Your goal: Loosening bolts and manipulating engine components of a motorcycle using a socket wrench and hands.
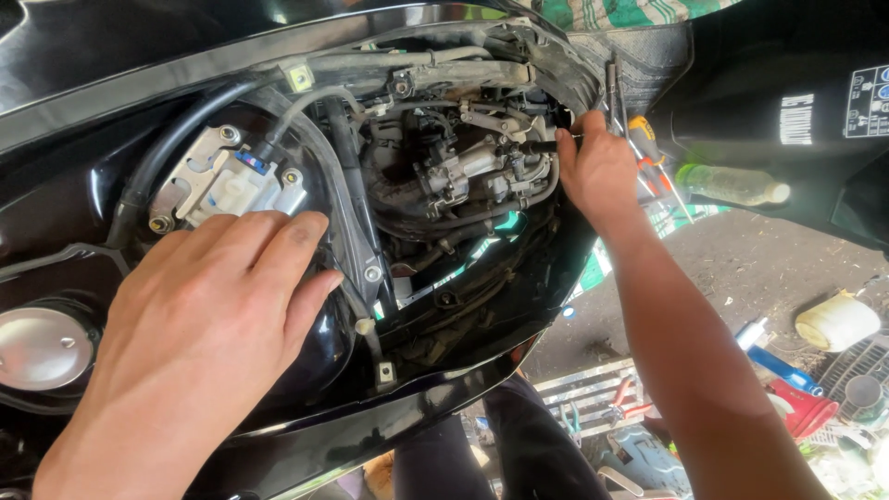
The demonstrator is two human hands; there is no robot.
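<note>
Two bare hands work at the opened side of a glossy black scooter body (111,65). Flat on the curved black panel lies the left hand (199,343), its fingers (278,245) pressed side by side and holding nothing, just below a pale grey plastic connector block (227,181) bolted inside the opening. At the far rim of the opening, the right hand (597,171) has its fingers (569,139) pinching the end of a thin black hose (537,146) that runs in toward the engine (463,171).

Crowded into the cavity are dull, dusty cast-metal parts, rubber hoses and thin cables, with a thick black hose (176,130) arching over the connector block. Metal brackets and small bolts line the edge, and a round silver cap (42,347) shows at lower left.

Beyond the right wrist, screwdrivers (648,153) with orange-and-black handles stand close, beside a clear plastic bottle (732,185) lying on its side. Lower down, on the dirt floor (741,268), lie a metal rack (583,384), pliers with red grips (625,403), a cream-coloured jug (838,319) and scattered red and blue containers.
</note>
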